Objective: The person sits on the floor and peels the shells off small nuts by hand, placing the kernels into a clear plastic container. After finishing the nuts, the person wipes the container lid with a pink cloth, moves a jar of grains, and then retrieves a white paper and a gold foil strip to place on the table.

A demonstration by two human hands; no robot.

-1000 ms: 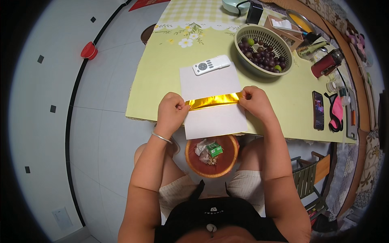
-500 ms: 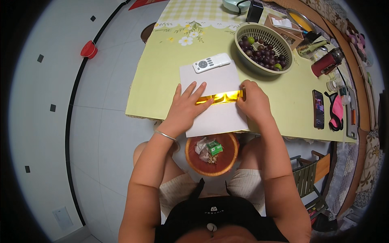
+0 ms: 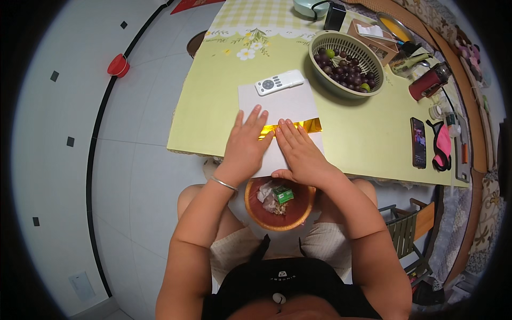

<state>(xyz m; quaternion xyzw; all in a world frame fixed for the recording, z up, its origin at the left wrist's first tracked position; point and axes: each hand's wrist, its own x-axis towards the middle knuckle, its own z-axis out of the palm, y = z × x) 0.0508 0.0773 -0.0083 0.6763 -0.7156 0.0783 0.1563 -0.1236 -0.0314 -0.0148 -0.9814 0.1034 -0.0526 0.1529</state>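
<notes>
A shiny gold strip (image 3: 311, 125) lies across a white sheet (image 3: 255, 98) near the table's front edge. My left hand (image 3: 245, 142) rests flat on the sheet, fingers spread, its thumb at the strip's left part. Beside it my right hand (image 3: 300, 151) lies flat with fingers straight, the fingertips on the middle of the strip and the thumb pointing left near the sheet's front edge. Neither hand grips anything. A white remote control (image 3: 279, 82) lies across the sheet's far edge. Parts of the strip are hidden under my fingers.
A basket (image 3: 318, 70) of dark round fruit stands behind the sheet to the right. Farther right are a phone (image 3: 419, 143), a pink and black item (image 3: 442, 146) and a dark red bottle (image 3: 430, 81). Below the table edge, a reddish-brown bin (image 3: 255, 210) holds rubbish between my knees.
My right hand has let go of the strip's right end and moved left, now flat on its middle. My left hand has stayed nearly in place.
</notes>
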